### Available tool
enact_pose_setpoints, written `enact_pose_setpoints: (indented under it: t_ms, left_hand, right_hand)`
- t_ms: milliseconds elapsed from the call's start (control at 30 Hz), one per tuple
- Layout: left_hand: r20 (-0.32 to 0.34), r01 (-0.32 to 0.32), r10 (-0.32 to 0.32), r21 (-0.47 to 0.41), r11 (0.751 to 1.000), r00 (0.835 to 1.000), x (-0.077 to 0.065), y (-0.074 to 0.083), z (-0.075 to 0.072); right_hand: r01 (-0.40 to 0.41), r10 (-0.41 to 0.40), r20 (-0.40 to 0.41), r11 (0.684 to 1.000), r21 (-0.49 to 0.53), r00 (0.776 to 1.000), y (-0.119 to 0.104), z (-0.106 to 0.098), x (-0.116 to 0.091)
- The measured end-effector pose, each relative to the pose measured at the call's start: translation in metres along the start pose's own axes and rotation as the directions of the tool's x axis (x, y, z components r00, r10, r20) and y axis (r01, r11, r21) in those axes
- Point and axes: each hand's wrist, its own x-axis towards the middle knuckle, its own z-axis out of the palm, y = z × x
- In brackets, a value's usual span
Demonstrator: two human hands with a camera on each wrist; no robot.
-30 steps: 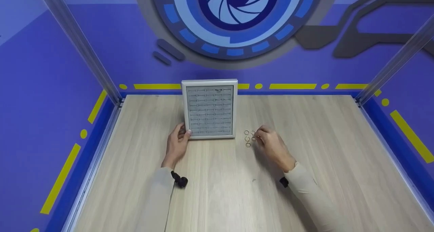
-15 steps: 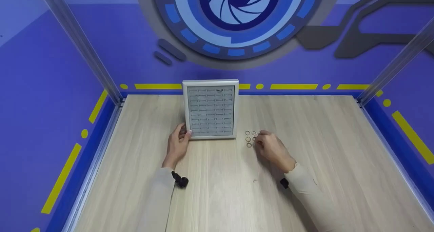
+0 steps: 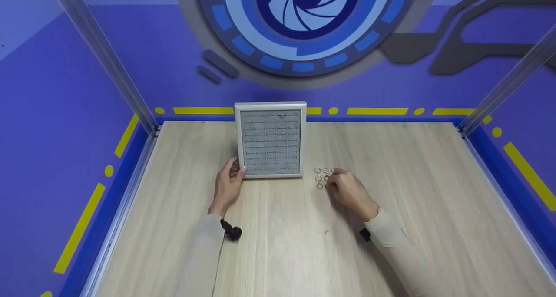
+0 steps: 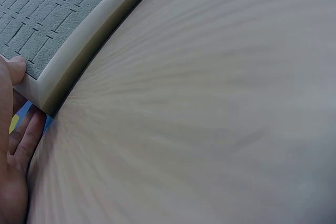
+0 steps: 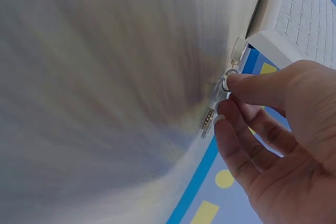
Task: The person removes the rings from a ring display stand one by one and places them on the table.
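A ring display board [image 3: 272,145] with a white frame and grey slotted padding leans upright near the back wall. One ring [image 3: 282,116] sits in its top row. At the board's lower left corner my left hand [image 3: 227,186] grips the frame, thumb [image 4: 17,69] in front and fingers behind. Just right of the board, several rings [image 3: 319,178] lie in a small group on the table. My right hand [image 3: 349,193] is at their right side; in the right wrist view its thumb and forefinger pinch a ring [image 5: 226,83]. The hand partly hides the group in the head view.
The wood-grain table [image 3: 286,249] runs back to a blue-purple wall [image 3: 369,88] with yellow markings. Metal posts [image 3: 104,54] stand at the back corners. A small dark speck [image 3: 327,232] lies on the table between the forearms.
My right hand's fingers have lowered slightly toward the table beside the rings, and another ring at the group's upper right has come into sight. My left hand keeps its grip on the board.
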Motion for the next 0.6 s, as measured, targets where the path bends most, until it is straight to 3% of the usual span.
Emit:
enact_pose_setpoints:
  t_ms: [367, 600]
  left_hand:
    - [-0.002, -0.008, 0.008, 0.000, 1.000, 1.000, -0.0006, 0.0012, -0.0005]
    - [0.005, -0.008, 0.008, -0.017, 1.000, 1.000, -0.0010, 0.0005, -0.0003]
  right_hand:
    - [-0.006, 0.005, 0.036, 1.000, 0.009, 0.999, 0.0013, 0.0009, -0.0005]
    - [-0.004, 0.006, 0.054, 0.999, -0.041, 0.999, 0.0002, 0.0001, -0.0017]
